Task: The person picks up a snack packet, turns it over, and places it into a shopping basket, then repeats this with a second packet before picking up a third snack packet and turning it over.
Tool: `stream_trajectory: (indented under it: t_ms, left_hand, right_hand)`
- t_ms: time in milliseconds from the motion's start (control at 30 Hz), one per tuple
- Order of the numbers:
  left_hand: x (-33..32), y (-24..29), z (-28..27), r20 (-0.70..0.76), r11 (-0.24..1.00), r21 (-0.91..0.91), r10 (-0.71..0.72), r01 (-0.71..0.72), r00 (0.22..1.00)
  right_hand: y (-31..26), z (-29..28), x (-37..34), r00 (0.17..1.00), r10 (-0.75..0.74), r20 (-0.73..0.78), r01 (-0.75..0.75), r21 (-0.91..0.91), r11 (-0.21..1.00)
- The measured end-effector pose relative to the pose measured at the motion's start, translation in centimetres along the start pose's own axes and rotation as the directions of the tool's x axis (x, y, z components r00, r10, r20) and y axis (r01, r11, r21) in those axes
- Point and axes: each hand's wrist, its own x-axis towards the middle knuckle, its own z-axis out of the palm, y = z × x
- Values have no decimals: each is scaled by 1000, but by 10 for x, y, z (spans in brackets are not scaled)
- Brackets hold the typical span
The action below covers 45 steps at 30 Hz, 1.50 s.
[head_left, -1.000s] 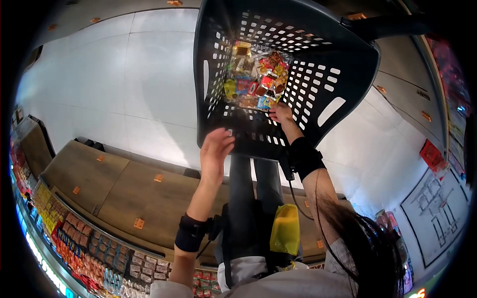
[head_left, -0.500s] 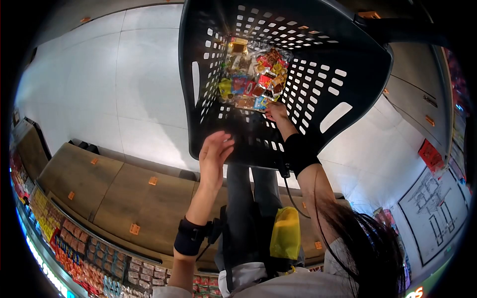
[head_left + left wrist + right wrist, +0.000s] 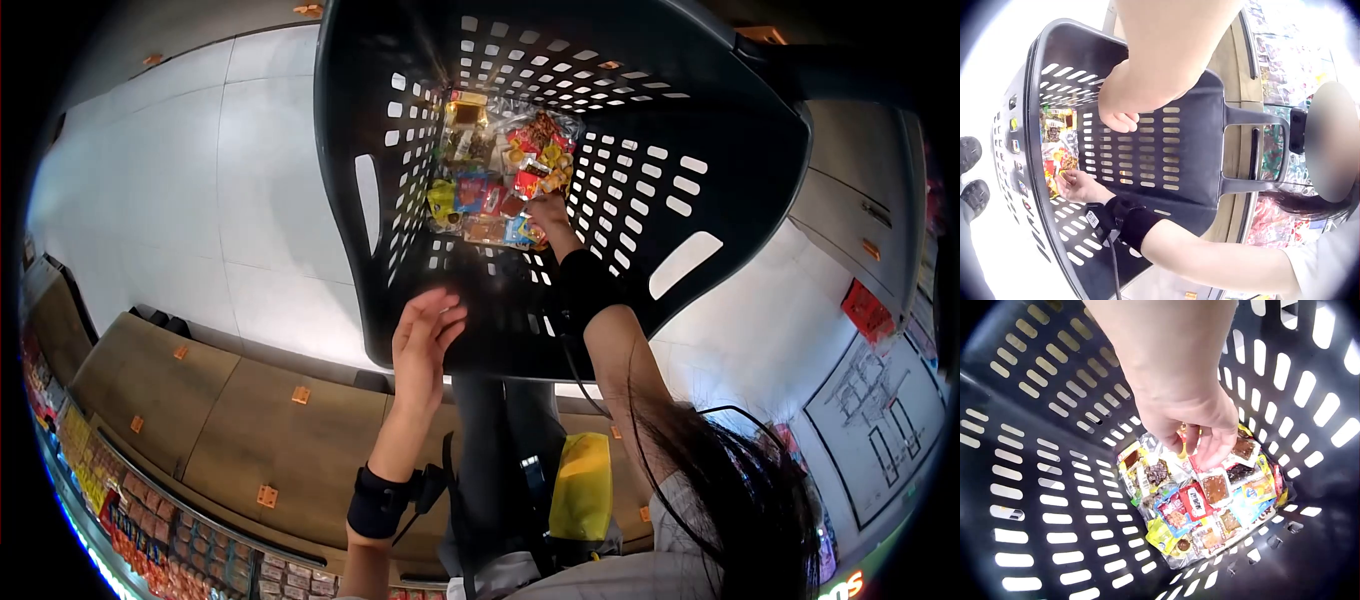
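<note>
The right hand [image 3: 1188,415] bends its fingers over snack packets [image 3: 1215,489] directly beneath it; whether it grips one, I cannot tell. The left hand [image 3: 424,340], loosely curved, holding nothing, hovers leftward near the basket's [image 3: 735,150] rim. Only the left wrist view shows shoes [image 3: 975,195], beyond both hands.

Glossy snack packets [image 3: 1194,505], many colours, heaped together, inside black basket [image 3: 750,170]
</note>
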Motion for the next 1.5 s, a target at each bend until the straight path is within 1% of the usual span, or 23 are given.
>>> stream_trajectory:
  t_ms: [67,100,200,267,300,333,367,400,500,600,633,733,833,933,967,1067,1167,1267,1367,1467,1500]
  left_hand:
    - [7,-1,0,8,1000,4,-1,1,1000]
    - [11,-2,0,15,1000,4,4,-4,1000]
    - [22,-6,0,43,1000,8,10,-10,999]
    - [26,-6,2,66,1000,7,17,-17,998]
    - [27,-6,1,84,1000,-4,25,-25,996]
    - [28,-5,3,74,1000,-1,21,-21,997]
    - [29,-3,3,80,1000,4,22,-22,997]
    - [30,-2,3,86,1000,9,22,-23,996]
    - [37,0,2,82,998,25,46,-49,996]
    - [50,-3,2,70,997,45,52,-55,996]
    - [54,-4,1,75,997,49,49,-53,996]
    - [65,-5,-1,79,997,48,53,-56,996]
    - [75,-5,-4,76,996,27,84,-86,994]
    - [81,-5,-5,68,996,16,92,-93,993]
    - [82,-6,-6,72,995,19,91,-93,993]
    - [82,-5,-5,82,996,14,85,-87,993]
    - [79,-5,-3,75,996,33,82,-84,994]
    - [70,-1,3,61,996,39,72,-75,996]
    - [54,8,11,75,996,41,77,-80,994]
    - [33,21,22,86,995,52,83,-88,993]
    - [24,25,26,90,993,63,93,-99,992]
  right_hand:
    - [-1,3,19,996,-93,13,94,-53,994]
    - [3,9,32,973,-227,37,230,-137,964]
    - [-43,7,24,998,-49,-50,45,-81,996]
    - [-69,4,13,974,-226,-19,219,-196,956]
    - [-76,7,17,962,-274,17,269,-247,931]
    - [-76,20,36,934,-357,8,354,-158,922]
    - [-70,27,51,951,-308,28,309,-160,938]
    - [-91,21,40,965,-259,48,263,-162,951]
    - [-111,23,42,948,-315,51,318,-219,922]
    - [-111,34,63,915,-400,57,390,-381,838]
    - [-109,36,74,903,-409,129,423,-420,803]
    - [-101,47,86,893,-448,39,418,-440,795]
    - [-99,51,95,877,-467,115,450,-541,711]
    - [-109,50,85,932,-358,53,315,-604,732]
    - [-112,48,84,923,-382,45,322,-634,703]
    - [-119,44,85,930,-367,-24,243,-708,663]
    - [-131,28,66,936,-341,89,290,-742,604]
    - [-129,27,55,893,-430,129,371,-751,546]
    - [-137,12,28,869,-464,174,450,-669,592]
    - [-155,-4,-3,913,-376,162,394,-596,699]
    - [-158,-10,-11,914,-375,152,394,-545,740]
